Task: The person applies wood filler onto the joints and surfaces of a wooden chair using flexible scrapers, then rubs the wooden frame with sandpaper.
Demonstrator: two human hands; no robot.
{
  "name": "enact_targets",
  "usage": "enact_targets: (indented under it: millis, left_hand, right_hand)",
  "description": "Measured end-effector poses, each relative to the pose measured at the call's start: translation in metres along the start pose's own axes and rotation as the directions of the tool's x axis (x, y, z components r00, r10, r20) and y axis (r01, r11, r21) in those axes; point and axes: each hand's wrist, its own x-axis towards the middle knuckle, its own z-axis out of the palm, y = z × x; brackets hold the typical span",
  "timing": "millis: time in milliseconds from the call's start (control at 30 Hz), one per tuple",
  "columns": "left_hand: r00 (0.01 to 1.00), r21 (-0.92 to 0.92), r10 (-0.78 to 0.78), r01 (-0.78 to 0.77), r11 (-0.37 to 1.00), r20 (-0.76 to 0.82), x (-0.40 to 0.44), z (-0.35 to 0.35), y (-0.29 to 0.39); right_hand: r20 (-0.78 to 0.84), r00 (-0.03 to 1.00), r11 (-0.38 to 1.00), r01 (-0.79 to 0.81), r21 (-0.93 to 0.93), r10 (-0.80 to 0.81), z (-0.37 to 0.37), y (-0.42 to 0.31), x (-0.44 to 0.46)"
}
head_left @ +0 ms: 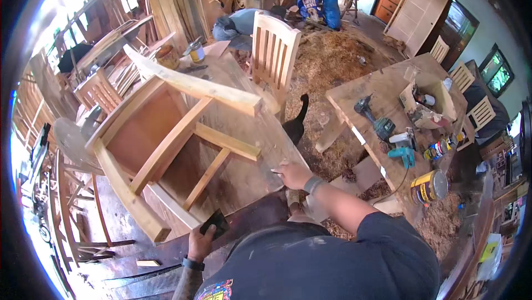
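An unfinished wooden chair (191, 147) lies tipped over on a plywood worktable (266, 139), its legs and stretchers facing me. Low at the near edge of the table, my left hand (198, 244) is closed around a dark, flat, squarish piece (215, 223), beside the end of a chair leg. My right hand (293, 176) is over the table's right edge with its fingers pinched together. A small pale tip shows at those fingers, too small to name. The right hand is apart from the chair.
A second table (360, 97) on the right bears a cordless drill (377, 120), a teal power tool (403, 156), cans and a torn carton (426, 106). A black animal (296, 125) stands between the tables. Sawdust (332, 59) covers the floor; a slatted chair (274, 50) stands behind.
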Motion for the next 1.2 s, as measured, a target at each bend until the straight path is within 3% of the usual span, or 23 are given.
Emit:
enact_targets:
  millis: [33, 67, 100, 133, 167, 267, 300, 367, 400, 433, 533, 567, 600, 667, 700, 767, 800, 833, 867, 1000, 1100, 1200]
  left_hand:
    - [0.999, -0.077, 0.04, -0.041, 0.996, -0.026, 0.005, 0.016, 0.002]
    - [0.996, -0.153, 0.074, -0.082, 0.985, -0.055, 0.009, 0.03, 0.0]
    - [1.0, -0.058, -0.022, 0.022, 0.998, 0.008, 0.019, 0.03, -0.013]
    - [1.0, -0.056, -0.013, 0.014, 0.998, 0.009, 0.025, 0.043, -0.001]
    - [1.0, -0.056, -0.006, 0.007, 0.998, 0.007, 0.029, 0.058, 0.015]
    - [0.999, 0.048, -0.011, 0.013, 0.999, -0.04, 0.044, 0.08, 0.039]
    - [0.998, 0.047, -0.022, 0.025, 0.999, -0.067, 0.048, 0.086, 0.05]
    - [0.992, 0.023, -0.024, 0.027, 0.999, -0.124, 0.06, 0.1, 0.062]
    - [0.988, 0.004, -0.018, 0.019, 1.0, -0.155, 0.066, 0.106, 0.063]
    - [0.981, -0.015, -0.017, 0.014, 1.0, -0.192, 0.069, 0.111, 0.065]
    - [0.973, 0.057, 0.003, 0.01, 0.998, -0.231, 0.07, 0.124, 0.107]
    - [0.979, 0.073, -0.064, 0.079, 0.994, -0.192, 0.066, 0.126, 0.137]
    - [0.973, 0.143, 0.119, -0.092, 0.985, -0.197, 0.065, 0.13, 0.168]
    - [0.867, 0.283, 0.474, -0.421, 0.862, -0.152, 0.071, 0.136, 0.227]
    - [0.789, 0.4, 0.59, -0.492, 0.773, -0.171, 0.077, 0.135, 0.25]
    - [0.689, 0.458, 0.683, -0.54, 0.706, -0.242, 0.091, 0.12, 0.276]
    - [0.567, 0.535, 0.78, -0.586, 0.609, -0.266, 0.108, 0.11, 0.281]
    - [0.523, 0.546, 0.786, -0.574, 0.61, -0.329, 0.123, 0.102, 0.286]
    - [0.417, 0.731, 0.862, -0.485, 0.48, -0.288, 0.137, 0.09, 0.296]
    - [0.557, 0.659, 0.743, -0.405, 0.633, -0.371, 0.183, 0.063, 0.312]
    - [0.542, 0.653, 0.744, -0.405, 0.64, -0.392, 0.202, 0.053, 0.304]
    - [0.571, 0.506, 0.621, -0.371, 0.779, -0.537, 0.213, 0.053, 0.296]
  right_hand:
    - [0.023, 0.998, 0.996, -0.056, 0.069, 0.055, -0.001, 0.008, 0.011]
    - [-0.044, 0.999, 1.0, -0.007, 0.01, 0.007, 0.001, 0.017, 0.02]
    - [-0.105, 0.993, 0.998, 0.039, -0.051, -0.044, 0.009, 0.029, 0.027]
    - [-0.161, 0.982, 0.99, 0.082, -0.114, -0.1, 0.021, 0.045, 0.035]
    - [0.005, 0.997, 0.988, 0.082, -0.128, -0.082, 0.037, 0.066, 0.045]
    - [0.211, 0.969, 0.978, 0.159, -0.133, -0.128, 0.016, 0.077, 0.05]
    - [0.069, 0.982, 0.98, 0.179, -0.082, -0.173, 0.007, 0.077, 0.054]
    - [0.073, 0.991, 0.959, 0.092, 0.268, -0.115, -0.043, 0.071, 0.071]
    - [0.095, 0.992, 0.901, 0.038, 0.431, -0.088, -0.07, 0.065, 0.081]
    - [-0.153, 0.969, 0.836, 0.244, 0.491, -0.193, -0.093, 0.059, 0.091]
    - [-0.03, 0.985, 0.638, 0.134, 0.758, -0.172, -0.206, 0.024, 0.098]
    - [-0.132, 0.95, 0.439, 0.251, 0.863, -0.285, -0.219, 0.027, 0.104]
    - [-0.248, 0.9, 0.211, 0.337, 0.917, -0.359, -0.233, 0.027, 0.109]
    - [-0.311, 0.793, 0.113, 0.427, 0.897, -0.524, -0.295, 0.004, 0.113]
    - [-0.341, 0.711, 0.065, 0.477, 0.877, -0.615, -0.315, -0.004, 0.115]
    - [-0.474, 0.647, -0.379, 0.293, 0.878, -0.597, -0.332, -0.025, 0.097]
    - [-0.531, 0.591, -0.563, 0.15, 0.812, -0.607, -0.338, -0.032, 0.089]
    - [-0.586, 0.545, -0.674, 0.051, 0.737, -0.599, -0.342, -0.035, 0.08]
    - [-0.634, 0.518, -0.738, 0.007, 0.675, -0.574, -0.342, -0.039, 0.075]
    - [-0.775, 0.454, -0.879, -0.038, 0.476, -0.439, -0.337, -0.057, 0.066]
    - [-0.812, 0.435, -0.912, -0.056, 0.406, -0.389, -0.335, -0.062, 0.071]
    - [-0.835, 0.43, -0.934, -0.067, 0.351, -0.345, -0.333, -0.059, 0.08]
